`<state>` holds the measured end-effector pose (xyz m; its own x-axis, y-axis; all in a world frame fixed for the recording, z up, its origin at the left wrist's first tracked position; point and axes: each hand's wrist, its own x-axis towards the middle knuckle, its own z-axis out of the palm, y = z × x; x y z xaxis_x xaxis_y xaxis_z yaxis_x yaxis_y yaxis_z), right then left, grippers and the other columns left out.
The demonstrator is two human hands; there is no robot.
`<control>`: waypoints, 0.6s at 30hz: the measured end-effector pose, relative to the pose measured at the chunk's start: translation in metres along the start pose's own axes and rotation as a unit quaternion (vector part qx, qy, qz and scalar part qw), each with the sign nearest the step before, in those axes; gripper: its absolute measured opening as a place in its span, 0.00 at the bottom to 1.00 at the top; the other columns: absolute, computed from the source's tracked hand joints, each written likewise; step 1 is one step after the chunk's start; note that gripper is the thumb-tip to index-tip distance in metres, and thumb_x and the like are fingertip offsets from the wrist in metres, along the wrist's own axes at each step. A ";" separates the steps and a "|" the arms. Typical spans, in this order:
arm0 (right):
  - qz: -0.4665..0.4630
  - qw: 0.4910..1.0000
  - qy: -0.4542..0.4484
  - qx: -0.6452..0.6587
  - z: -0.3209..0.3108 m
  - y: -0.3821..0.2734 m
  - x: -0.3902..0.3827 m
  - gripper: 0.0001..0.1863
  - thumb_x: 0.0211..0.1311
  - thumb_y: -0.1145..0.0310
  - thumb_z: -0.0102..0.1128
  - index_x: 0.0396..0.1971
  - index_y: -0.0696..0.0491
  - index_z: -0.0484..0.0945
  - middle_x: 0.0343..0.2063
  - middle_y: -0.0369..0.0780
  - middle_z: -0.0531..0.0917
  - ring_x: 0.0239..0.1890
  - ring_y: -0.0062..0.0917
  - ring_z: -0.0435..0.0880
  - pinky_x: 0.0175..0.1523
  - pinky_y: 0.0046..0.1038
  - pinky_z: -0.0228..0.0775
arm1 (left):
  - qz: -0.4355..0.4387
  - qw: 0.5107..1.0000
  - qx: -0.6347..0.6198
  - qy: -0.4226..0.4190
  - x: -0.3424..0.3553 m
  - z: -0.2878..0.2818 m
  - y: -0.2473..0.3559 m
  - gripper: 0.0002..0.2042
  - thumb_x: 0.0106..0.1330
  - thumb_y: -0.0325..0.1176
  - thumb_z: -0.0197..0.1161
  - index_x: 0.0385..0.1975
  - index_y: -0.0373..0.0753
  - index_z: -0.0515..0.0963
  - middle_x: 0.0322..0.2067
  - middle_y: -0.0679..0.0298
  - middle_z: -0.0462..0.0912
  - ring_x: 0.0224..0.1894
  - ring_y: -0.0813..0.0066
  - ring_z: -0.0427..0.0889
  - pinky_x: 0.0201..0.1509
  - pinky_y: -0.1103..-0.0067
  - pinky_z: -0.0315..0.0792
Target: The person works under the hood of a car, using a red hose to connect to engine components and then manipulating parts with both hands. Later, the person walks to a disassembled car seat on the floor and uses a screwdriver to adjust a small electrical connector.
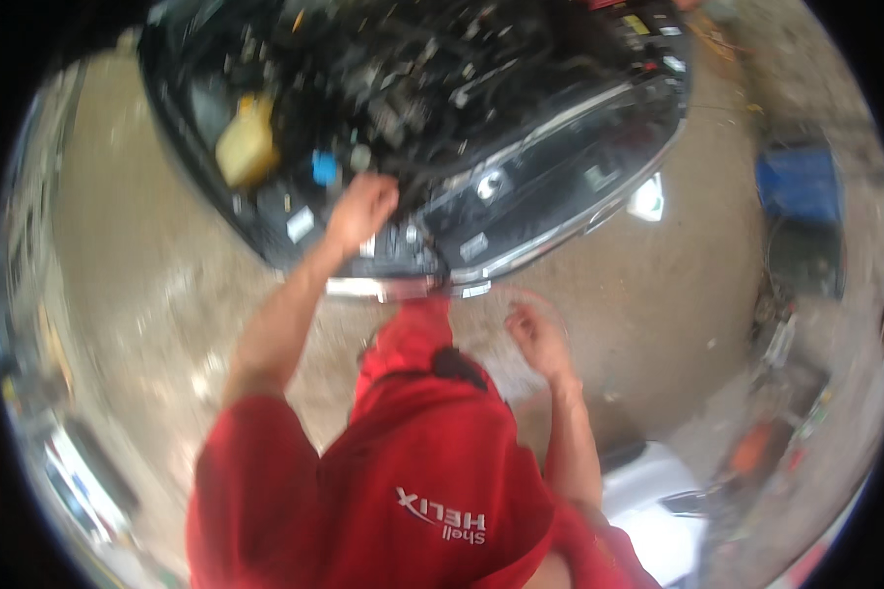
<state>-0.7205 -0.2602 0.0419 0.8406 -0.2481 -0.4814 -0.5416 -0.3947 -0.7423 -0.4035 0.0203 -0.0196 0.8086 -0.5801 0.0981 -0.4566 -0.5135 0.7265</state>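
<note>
An uncovered car engine bay (432, 108) fills the upper part of the view, blurred in places. Over its front left part is my left hand (363, 208), with the fingers curled together; anything inside them is hidden. Just beyond that hand are a blue cap (324, 168) and a pale round cap (360, 157). A yellowish plastic reservoir (246, 145) sits farther left. My right hand (538, 339) is in the air short of the car's front edge, loosely bent, its fingers partly apart. I see nothing held in it.
The car's front edge (383, 287) runs close before my red-clothed body. Brown floor (128, 216) lies around the car. At the right stand a blue container (799, 184) and scattered items by the wall. A white object (658, 506) is behind my right arm.
</note>
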 end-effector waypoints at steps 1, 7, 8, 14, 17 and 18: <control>-0.015 0.999 -0.016 0.028 -0.013 0.019 0.002 0.20 0.74 0.65 0.63 0.61 0.56 0.78 0.42 0.44 0.90 0.41 0.29 0.89 0.49 0.30 0.81 | 0.018 0.999 0.025 0.008 0.015 0.000 -0.002 0.12 0.74 0.36 0.65 0.51 0.37 0.81 0.45 0.54 0.79 0.44 0.59 0.83 0.49 0.71 0.78; 0.081 0.991 -0.062 -0.085 -0.111 0.112 0.024 0.21 0.74 0.66 0.63 0.63 0.56 0.76 0.40 0.43 0.89 0.40 0.27 0.89 0.48 0.29 0.81 | -0.041 0.994 0.092 -0.039 0.075 -0.007 0.032 0.14 0.76 0.43 0.62 0.55 0.45 0.81 0.53 0.60 0.79 0.56 0.59 0.83 0.61 0.70 0.77; 0.069 0.991 -0.075 -0.093 -0.127 0.122 0.031 0.21 0.74 0.65 0.63 0.63 0.55 0.77 0.39 0.42 0.89 0.39 0.26 0.88 0.47 0.29 0.80 | -0.056 0.993 0.099 -0.029 0.077 -0.008 0.039 0.15 0.76 0.44 0.61 0.55 0.45 0.81 0.54 0.59 0.79 0.57 0.59 0.82 0.61 0.70 0.77; -0.086 0.969 -0.134 -0.188 -0.203 0.157 0.111 0.19 0.74 0.66 0.62 0.62 0.51 0.78 0.38 0.37 0.88 0.39 0.23 0.85 0.48 0.29 0.79 | -0.136 0.977 0.102 0.126 0.007 0.006 0.090 0.13 0.74 0.41 0.64 0.52 0.44 0.82 0.50 0.56 0.79 0.49 0.54 0.84 0.55 0.66 0.79; -0.153 0.941 -0.171 -0.249 -0.243 0.148 0.145 0.20 0.74 0.66 0.63 0.62 0.51 0.77 0.41 0.39 0.88 0.41 0.27 0.87 0.49 0.31 0.79 | -0.263 0.933 0.049 0.240 -0.080 0.057 0.137 0.12 0.72 0.37 0.66 0.52 0.43 0.83 0.48 0.55 0.79 0.43 0.58 0.84 0.51 0.69 0.79; -0.148 0.934 -0.191 -0.265 -0.259 0.141 0.155 0.20 0.74 0.65 0.63 0.62 0.51 0.77 0.42 0.39 0.88 0.42 0.29 0.88 0.49 0.31 0.80 | -0.283 0.916 0.040 0.281 -0.113 0.078 0.154 0.12 0.72 0.36 0.66 0.53 0.42 0.83 0.48 0.55 0.79 0.42 0.59 0.84 0.49 0.69 0.79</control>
<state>-0.6650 -0.5834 -0.0172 0.8347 0.2350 -0.4981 -0.1222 -0.8029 -0.5835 -0.5940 -0.0426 0.0276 0.9773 0.1990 0.0727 0.0867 -0.6888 0.7197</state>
